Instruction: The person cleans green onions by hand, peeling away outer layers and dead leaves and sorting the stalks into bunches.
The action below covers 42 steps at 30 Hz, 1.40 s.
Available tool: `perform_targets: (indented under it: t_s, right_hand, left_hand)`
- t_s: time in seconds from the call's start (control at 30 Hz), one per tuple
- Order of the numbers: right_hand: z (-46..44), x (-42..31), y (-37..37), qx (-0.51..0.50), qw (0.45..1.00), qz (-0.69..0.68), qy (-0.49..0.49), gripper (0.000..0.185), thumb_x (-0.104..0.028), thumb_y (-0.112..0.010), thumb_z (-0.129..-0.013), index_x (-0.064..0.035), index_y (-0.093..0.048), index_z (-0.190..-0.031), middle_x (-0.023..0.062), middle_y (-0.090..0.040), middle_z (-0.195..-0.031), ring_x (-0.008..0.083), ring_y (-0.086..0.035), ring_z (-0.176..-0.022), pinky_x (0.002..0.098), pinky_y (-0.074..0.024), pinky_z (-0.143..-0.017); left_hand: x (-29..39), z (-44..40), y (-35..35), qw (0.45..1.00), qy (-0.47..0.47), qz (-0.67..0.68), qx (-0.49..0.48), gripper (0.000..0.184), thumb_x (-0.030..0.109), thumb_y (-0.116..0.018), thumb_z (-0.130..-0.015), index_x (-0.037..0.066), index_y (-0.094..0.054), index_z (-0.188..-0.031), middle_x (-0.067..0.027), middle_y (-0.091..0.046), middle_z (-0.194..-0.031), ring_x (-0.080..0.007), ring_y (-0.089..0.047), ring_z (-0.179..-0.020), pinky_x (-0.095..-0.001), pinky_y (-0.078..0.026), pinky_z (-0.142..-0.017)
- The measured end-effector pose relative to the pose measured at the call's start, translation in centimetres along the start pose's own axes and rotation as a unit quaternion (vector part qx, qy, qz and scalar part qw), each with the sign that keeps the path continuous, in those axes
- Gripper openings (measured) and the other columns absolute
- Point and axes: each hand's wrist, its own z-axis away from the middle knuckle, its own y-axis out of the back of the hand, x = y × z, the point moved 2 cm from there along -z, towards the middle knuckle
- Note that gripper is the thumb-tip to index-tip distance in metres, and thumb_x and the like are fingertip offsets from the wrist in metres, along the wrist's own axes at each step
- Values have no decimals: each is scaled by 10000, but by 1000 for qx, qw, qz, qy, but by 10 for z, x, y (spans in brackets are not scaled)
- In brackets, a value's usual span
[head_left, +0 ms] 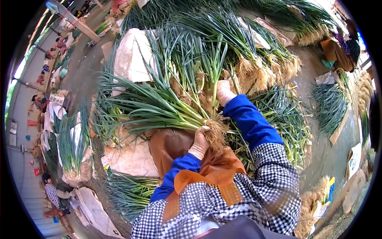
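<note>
My left hand [200,142] is closed round the base of a bunch of long green onions [175,113], just above its pale roots [215,133]. The leaves of the bunch fan out to the left over my brown apron [171,145]. Farther forward, my right hand [224,91] is closed at the lower stem of an upright green onion [216,63], beside the piled plants. The fingertips of my right hand are partly hidden. Large root clumps [252,73] of other bunches lie just beyond it.
A white sack [134,55] lies on the pile ahead. Loose leaves [288,123] cover the ground at my right. More bunches stand at the left [73,139] and right [330,105]. Other people sit at the far left [53,193] and upper right [346,49].
</note>
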Motion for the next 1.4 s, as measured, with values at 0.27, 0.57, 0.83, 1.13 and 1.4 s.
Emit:
perform_targets:
  t_s: [0.27, 0.57, 0.83, 1.13, 1.4]
  right_hand:
    - [153, 11, 55, -221, 931, 24, 290, 214, -192, -630, -824, 14, -595, -780, 72, -588, -671, 155, -564, -581, 238, -467, -500]
    - [193, 36, 172, 152, 809, 446, 350, 439, -448, -531, -859, -35, -627, -971, 134, -656, -877, 273, -633, -769, 344, -490, -709]
    - [174, -1, 39, -170, 900, 313, 250, 316, -340, -527, -873, -47, -645, -886, 202, -619, -763, 351, -609, -694, 396, -479, -647]
    - [259, 25, 82, -397, 735, 382, 394, 155, -229, -579, -789, -105, -618, -704, 117, -604, -682, 257, -589, -608, 363, -462, -534]
    - [169, 10, 64, -57, 847, 278, 450, 271, -148, -592, -814, -73, -599, -1075, 130, -616, -1061, 290, -583, -995, 365, -469, -862]
  left_hand:
    - [3, 16, -32, 998, 18, -2, -53, 362, 39, -522, -680, -25, -564, -1033, -136, -628, -956, -275, -611, -870, -411, -501, -844]
    - [6, 17, -37, 997, 17, 63, -39, 345, 8, -503, -683, -12, -558, -1023, -119, -622, -937, -262, -610, -866, -417, -504, -839]
    - [8, 16, -30, 998, -15, 34, -52, 374, 106, -516, -689, -37, -543, -1033, -159, -614, -926, -275, -612, -827, -406, -517, -800]
    - [16, 13, -35, 999, -5, 49, 14, 342, 117, -500, -702, -19, -547, -1012, -161, -608, -960, -290, -602, -891, -433, -486, -868]
    - [29, 26, -28, 994, 40, 30, -101, 414, 160, -545, -749, -35, -506, -1113, -157, -593, -1041, -268, -590, -926, -422, -475, -882]
